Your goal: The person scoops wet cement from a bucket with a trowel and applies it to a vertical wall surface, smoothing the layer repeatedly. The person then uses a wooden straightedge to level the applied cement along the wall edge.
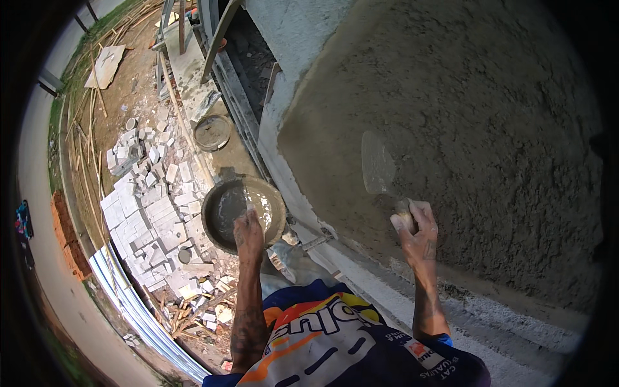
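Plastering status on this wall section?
Done: rough grey-brown render coat covers most of the wall face. In hand: right hand presses a trowel onto it; left hand holds the mortar pan. Left: pale bare strip along the left edge.

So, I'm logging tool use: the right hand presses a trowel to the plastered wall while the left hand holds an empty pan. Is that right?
Not quite. The head view shows the pan isn't empty: it holds wet grey mortar. The rest stands: the right hand presses the trowel to the wall, the left hand holds the pan.
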Available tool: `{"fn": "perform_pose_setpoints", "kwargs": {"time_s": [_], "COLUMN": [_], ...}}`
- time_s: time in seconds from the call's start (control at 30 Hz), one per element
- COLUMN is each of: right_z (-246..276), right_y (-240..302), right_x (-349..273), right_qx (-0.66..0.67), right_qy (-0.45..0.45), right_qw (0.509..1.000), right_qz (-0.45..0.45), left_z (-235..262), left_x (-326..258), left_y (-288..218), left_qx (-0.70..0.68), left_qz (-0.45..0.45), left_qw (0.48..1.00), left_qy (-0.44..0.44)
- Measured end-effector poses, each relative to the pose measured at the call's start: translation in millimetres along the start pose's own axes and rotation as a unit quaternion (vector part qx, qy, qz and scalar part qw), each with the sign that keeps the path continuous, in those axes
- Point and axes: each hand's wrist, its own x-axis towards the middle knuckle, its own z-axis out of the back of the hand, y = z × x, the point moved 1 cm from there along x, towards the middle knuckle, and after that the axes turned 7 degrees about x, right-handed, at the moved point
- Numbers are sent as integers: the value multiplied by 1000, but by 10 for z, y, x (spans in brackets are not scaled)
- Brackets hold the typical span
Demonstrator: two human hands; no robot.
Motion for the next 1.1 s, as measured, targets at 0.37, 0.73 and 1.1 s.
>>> {"fn": "perform_pose_setpoints", "kwargs": {"time_s": [0.37, 0.73, 1.1], "right_z": [-2724, -1031, 635], "right_y": [-622, -1044, -733], "right_x": [9, -534, -858], "right_qx": [-281, 179, 90], "right_qy": [272, 221, -12], "right_qw": [911, 958, 976], "right_qz": [129, -36, -198], "left_z": [-363, -328, -417], "left_x": [-186, -201, -132], "left_y": [174, -164, -148], "left_qx": [-46, -176, 40], "left_qz": [-9, -3, -44], "left_qw": [993, 972, 988], "left_qy": [112, 154, 146]}}
